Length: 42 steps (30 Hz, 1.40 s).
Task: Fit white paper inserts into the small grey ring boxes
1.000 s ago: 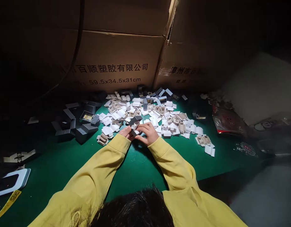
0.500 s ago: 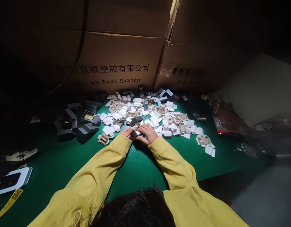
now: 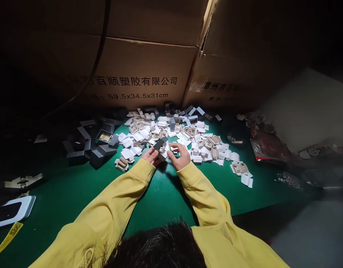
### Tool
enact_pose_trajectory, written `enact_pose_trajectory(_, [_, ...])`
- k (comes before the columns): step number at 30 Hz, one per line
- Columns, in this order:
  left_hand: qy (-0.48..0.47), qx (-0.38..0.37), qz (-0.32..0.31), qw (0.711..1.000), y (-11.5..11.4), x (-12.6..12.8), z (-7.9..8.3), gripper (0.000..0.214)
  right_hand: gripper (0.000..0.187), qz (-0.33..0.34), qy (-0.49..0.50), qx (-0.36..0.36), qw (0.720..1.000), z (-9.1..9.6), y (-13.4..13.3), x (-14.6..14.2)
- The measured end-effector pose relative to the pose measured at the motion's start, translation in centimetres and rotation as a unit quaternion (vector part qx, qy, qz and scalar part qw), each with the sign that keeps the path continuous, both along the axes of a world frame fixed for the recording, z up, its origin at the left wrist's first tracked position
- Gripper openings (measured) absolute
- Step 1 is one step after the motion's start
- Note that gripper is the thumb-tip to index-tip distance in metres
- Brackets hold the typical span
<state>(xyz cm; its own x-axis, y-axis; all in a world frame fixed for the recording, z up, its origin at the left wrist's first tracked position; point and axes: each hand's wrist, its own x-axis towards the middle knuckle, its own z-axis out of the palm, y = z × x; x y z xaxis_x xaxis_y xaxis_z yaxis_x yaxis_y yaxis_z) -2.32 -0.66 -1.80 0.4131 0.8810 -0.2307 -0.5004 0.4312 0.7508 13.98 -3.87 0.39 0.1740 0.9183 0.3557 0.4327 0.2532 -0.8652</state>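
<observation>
In front of me a small dark hinged box (image 3: 160, 144) is tilted with its lid raised and something white inside. My left hand (image 3: 150, 156) is closed around its left side. My right hand (image 3: 180, 156) is just to the right of the box, its thumb and curved fingers apart. Whether its fingertips touch the box's white content I cannot tell. Behind both hands spreads a heap of folded white and grey-brown card inserts (image 3: 182, 143). More dark boxes (image 3: 100, 153) lie to the left, one showing a yellowish inside.
Large cardboard cartons (image 3: 138, 61) stand along the back of the green table (image 3: 160, 201). A red packet (image 3: 268, 146) lies on the right. At the left edge are a white-framed device (image 3: 16, 210) and a yellow strip (image 3: 8, 238). A dark cable (image 3: 100, 48) hangs at the left.
My right hand has drawn away from the box to the right, and its fingers have parted. The box has tilted more in my left hand, and its lid has turned.
</observation>
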Motion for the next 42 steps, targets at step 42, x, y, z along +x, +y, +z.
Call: enact_pose_trajectory(42, [0.022, -0.004, 0.001, 1.000, 0.7, 0.2, -1.4, 0.057, 0.036, 0.043, -0.297, 0.024, 0.954, -0.4, -0.3, -1.3])
